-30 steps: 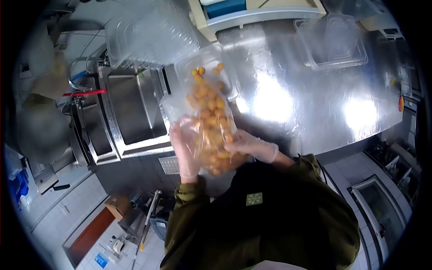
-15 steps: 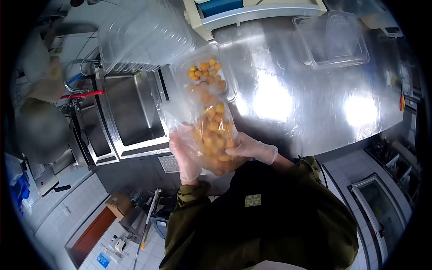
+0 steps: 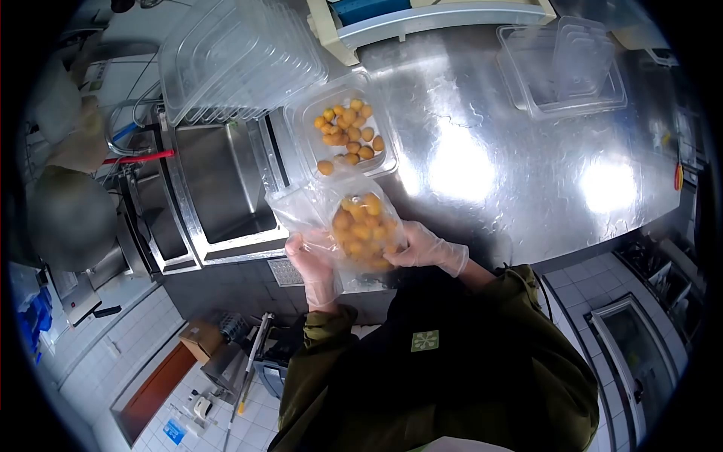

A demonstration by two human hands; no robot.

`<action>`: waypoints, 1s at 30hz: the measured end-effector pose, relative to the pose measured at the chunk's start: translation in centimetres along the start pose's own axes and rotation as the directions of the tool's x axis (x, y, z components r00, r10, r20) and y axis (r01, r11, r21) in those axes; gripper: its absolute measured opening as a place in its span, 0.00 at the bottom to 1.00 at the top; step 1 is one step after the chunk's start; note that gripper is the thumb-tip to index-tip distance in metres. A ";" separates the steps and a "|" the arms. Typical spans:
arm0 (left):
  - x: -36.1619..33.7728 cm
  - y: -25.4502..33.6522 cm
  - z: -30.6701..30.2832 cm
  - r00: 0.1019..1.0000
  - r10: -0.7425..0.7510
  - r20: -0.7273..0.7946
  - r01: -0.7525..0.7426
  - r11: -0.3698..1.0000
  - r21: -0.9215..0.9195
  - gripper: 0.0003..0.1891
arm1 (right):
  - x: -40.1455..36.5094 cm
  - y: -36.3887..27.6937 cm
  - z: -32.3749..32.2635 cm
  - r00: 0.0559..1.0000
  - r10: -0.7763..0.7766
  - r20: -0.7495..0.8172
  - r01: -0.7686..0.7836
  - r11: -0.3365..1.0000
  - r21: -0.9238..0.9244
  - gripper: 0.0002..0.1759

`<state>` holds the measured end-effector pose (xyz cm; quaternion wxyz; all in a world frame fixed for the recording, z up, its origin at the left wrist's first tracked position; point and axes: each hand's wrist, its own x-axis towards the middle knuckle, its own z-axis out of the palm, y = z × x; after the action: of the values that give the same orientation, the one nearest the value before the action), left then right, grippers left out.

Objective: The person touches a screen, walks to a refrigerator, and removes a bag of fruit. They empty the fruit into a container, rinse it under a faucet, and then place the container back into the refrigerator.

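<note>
Single head-worn cam, facing forward and down over counter (image 3: 452, 83), wearer's chest and gloved hands (image 3: 312, 271).

Broad, shiny stainless-steel worktop (image 3: 520, 162) spanning centre to far right; overhead light is bouncing off it in two white glare patches (image 3: 461, 164). Rectangular steel sink basins (image 3: 226, 181) sitting left, edged by bright metal rims. Dark grey panelling (image 3: 226, 290) running below the near edge. White square floor tiles (image 3: 566, 290) showing near right, where a pale-framed glass-paned door (image 3: 636, 354) is standing. Near left, a reddish-brown panel (image 3: 157, 388) lying beside white tiling (image 3: 105, 369); a brown cardboard box (image 3: 201, 340) resting close by.
</note>
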<state>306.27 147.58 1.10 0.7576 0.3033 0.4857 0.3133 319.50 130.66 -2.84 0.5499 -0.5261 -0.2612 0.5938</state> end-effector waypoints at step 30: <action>-8.7 2.2 0.5 0.920 0.179 0.350 -0.270 0.935 0.231 0.15 | -5.6 -7.3 -0.9 0.911 -0.397 -0.115 0.341 0.879 -0.335 0.19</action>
<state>303.45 142.18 7.72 0.7359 0.5068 0.3553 0.2745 322.22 127.15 5.23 0.5859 -0.5969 -0.3952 0.3798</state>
